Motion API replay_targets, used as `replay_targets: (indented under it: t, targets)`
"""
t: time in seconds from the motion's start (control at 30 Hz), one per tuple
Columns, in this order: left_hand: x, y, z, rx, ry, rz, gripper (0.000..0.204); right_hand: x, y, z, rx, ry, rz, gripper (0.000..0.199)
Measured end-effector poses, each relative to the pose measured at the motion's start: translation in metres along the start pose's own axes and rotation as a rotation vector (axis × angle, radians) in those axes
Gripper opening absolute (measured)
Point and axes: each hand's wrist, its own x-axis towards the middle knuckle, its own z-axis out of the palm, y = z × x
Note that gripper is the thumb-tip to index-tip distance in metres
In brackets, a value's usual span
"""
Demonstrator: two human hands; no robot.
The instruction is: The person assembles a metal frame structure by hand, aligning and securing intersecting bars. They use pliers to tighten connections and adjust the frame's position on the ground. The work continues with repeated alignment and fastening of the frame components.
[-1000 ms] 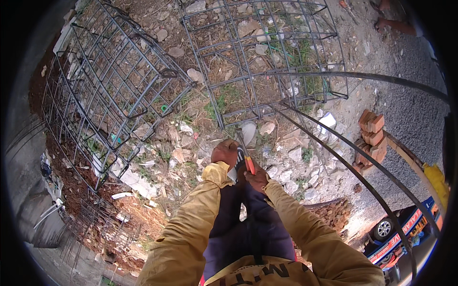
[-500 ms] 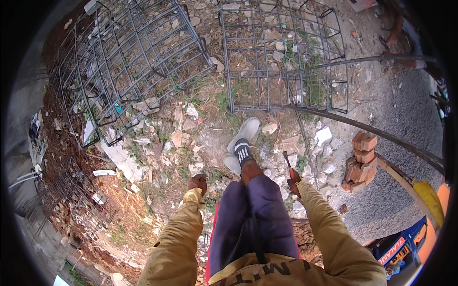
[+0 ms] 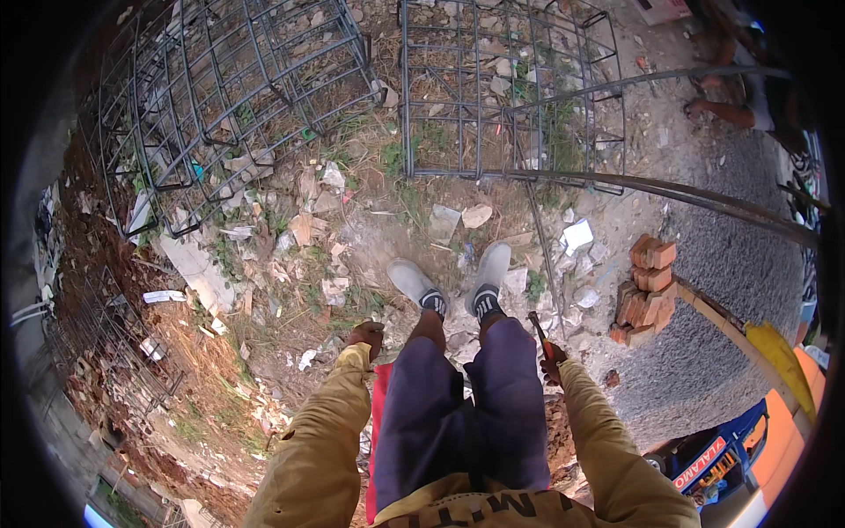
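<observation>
Building site, outdoors. Big metal cages (image 3: pixel 478 97) sit on rough ground (image 3: pixel 374 233), made of crossed bars. Long bent rods (image 3: pixel 704 201) reach across. Bricks (image 3: pixel 647 295) in small pile, next to grey gravel (image 3: pixel 731 273). Broken stones, weeds (image 3: pixel 392 158) about. Red dirt (image 3: pixel 99 242) on left.

The right hand (image 3: pixel 552 358) partly hides a tool (image 3: pixel 538 327) too small to identify. Whether the curled left hand (image 3: pixel 366 335) holds anything cannot be told. Far right, a co-worker (image 3: pixel 732 112) is blurred and partly cut off; the far edge crops a steel cage (image 3: pixel 478 106).
</observation>
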Motion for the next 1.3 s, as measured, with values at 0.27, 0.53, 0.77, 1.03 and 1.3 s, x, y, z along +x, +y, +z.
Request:
replay_targets:
  t: [0.27,0.53,0.77,1.03,1.3]
  targets:
    - [0.067,0.036,0.045,-0.169,0.088,0.274,0.021,0.079,-0.041,-0.027,-0.368,0.122,-0.157,0.068]
    - [0.166,0.059,0.046,0.287,0.222,0.398,0.021,0.187,-0.09,-0.057,-0.707,0.14,-0.368,0.065]
    - [0.243,0.144,0.08,0.663,0.277,0.537,0.033,0.318,-0.084,-0.071,-0.817,0.253,-0.511,0.053]
    - [0.265,0.229,0.146,0.737,0.27,0.901,0.051,0.386,-0.071,-0.094,-0.577,0.174,-0.619,0.034]
    - [0.267,0.328,0.203,0.372,-0.102,0.871,0.06,0.433,-0.04,-0.152,-0.144,1.024,-0.548,0.024]
